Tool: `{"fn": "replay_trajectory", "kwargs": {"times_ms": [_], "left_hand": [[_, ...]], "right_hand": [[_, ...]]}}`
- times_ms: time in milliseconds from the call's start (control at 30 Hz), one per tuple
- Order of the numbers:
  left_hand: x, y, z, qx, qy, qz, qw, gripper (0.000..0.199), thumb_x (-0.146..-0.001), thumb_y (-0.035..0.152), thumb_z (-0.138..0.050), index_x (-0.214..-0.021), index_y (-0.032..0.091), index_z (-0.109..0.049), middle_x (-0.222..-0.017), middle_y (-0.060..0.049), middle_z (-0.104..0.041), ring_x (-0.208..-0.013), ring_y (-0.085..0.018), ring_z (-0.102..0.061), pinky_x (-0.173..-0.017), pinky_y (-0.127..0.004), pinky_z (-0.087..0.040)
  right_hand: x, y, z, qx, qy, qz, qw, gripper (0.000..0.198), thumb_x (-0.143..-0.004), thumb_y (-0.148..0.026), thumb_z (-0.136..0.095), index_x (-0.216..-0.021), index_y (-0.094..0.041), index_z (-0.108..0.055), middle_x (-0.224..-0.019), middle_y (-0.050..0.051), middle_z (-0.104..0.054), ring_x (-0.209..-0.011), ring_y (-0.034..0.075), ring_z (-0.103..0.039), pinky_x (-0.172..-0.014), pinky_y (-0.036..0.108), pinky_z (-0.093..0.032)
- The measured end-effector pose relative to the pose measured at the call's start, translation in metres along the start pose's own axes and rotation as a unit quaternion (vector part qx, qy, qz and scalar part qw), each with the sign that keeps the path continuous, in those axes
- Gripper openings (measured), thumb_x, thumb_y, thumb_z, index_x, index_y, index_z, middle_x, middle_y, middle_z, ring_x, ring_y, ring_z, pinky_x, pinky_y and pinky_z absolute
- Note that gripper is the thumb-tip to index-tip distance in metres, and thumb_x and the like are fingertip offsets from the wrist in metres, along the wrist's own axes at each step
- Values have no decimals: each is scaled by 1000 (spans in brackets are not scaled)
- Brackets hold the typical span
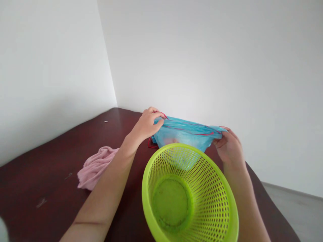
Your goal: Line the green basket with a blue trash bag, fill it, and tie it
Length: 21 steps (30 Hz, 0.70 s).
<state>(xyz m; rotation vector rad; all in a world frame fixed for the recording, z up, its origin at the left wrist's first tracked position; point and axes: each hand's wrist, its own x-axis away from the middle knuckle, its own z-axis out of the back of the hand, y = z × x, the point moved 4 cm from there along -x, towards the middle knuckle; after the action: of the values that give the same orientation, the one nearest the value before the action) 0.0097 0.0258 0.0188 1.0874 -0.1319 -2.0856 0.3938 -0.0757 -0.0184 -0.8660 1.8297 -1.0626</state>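
A thin blue plastic bag point(185, 132) with a red drawstring is stretched between both my hands, just above the dark table. My left hand point(147, 124) pinches its left top corner. My right hand point(229, 146) grips its right end. Something orange shows faintly through the bag. In front of the bag stands a lime-green round mesh basket point(222, 188), empty, tilted toward me and hiding the bag's lower part.
A crumpled pink cloth point(94, 167) lies on the dark brown table point(50, 188) left of my left forearm. White walls meet in a corner behind the table. The table's right edge drops to a grey floor point(297, 208).
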Motion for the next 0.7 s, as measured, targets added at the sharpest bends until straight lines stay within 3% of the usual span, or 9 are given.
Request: {"fn": "replay_trajectory", "kwargs": {"times_ms": [100, 200, 267, 367, 467, 567, 633, 700], "left_hand": [[6, -3, -11, -96, -11, 5, 995, 31, -105, 32, -86, -136, 33, -90, -160, -15, -69, -144, -46, -61, -127, -70, -46], [8, -5, -15, -134, 13, 15, 991, 42, -98, 25, -95, -139, 34, -88, -172, -17, -62, -153, -51, -54, -128, -73, -42], [7, -2, -11, -134, 63, 31, 988, 29, -99, 20, -91, -127, 28, -87, -161, -19, -66, -148, -49, -58, -125, -70, -43], [4, 7, -14, -44, 98, 27, 994, 4, -107, 19, -78, -107, 24, -79, -124, -14, -74, -117, -35, -70, -109, -54, -53], [3, 15, -46, 132, -18, -5, 991, 10, -108, 29, -80, -101, 24, -74, -99, -6, -76, -89, -24, -70, -88, -40, -54], [9, 14, -88, 215, -149, 6, 965, 11, -107, 28, -82, -97, 23, -79, -98, -5, -82, -89, -23, -73, -84, -37, -53], [14, 9, -108, 225, -193, 16, 955, 12, -107, 21, -78, -98, 23, -84, -101, -5, -86, -92, -24, -75, -86, -37, -54], [19, 3, -117, 223, -209, 23, 952, 17, -106, 14, -74, -98, 23, -87, -96, -4, -86, -89, -24, -75, -84, -37, -53]], "right_hand": [[6, 6, -16, -20, -21, -33, 999, 18, -85, -39, -89, -96, -31, -77, -100, 3, -82, -88, 25, -73, -79, 42, -66], [11, 14, -31, -24, -45, -73, 996, 17, -83, -40, -87, -94, -32, -76, -99, 3, -82, -91, 27, -74, -84, 45, -68], [11, 19, -37, -28, -56, -91, 994, 19, -82, -41, -85, -94, -32, -74, -100, 3, -82, -94, 29, -76, -89, 48, -69], [11, 22, -40, -38, -52, -103, 993, 21, -79, -39, -85, -94, -32, -72, -99, 3, -83, -96, 30, -77, -93, 51, -70], [12, 19, -42, -50, -51, -90, 993, 20, -80, -37, -85, -95, -31, -74, -99, 4, -82, -94, 29, -76, -95, 49, -69], [10, 17, -38, -27, -80, -76, 993, 24, -87, -43, -84, -107, -30, -77, -109, 6, -82, -96, 27, -76, -98, 49, -68], [4, 21, -22, 85, -63, -59, 993, 34, -89, -48, -84, -117, -31, -76, -116, 8, -81, -99, 30, -76, -99, 53, -67], [-3, 27, 4, 274, 1, -26, 961, 43, -85, -53, -88, -120, -31, -74, -125, 14, -80, -112, 38, -78, -105, 60, -63]]}}
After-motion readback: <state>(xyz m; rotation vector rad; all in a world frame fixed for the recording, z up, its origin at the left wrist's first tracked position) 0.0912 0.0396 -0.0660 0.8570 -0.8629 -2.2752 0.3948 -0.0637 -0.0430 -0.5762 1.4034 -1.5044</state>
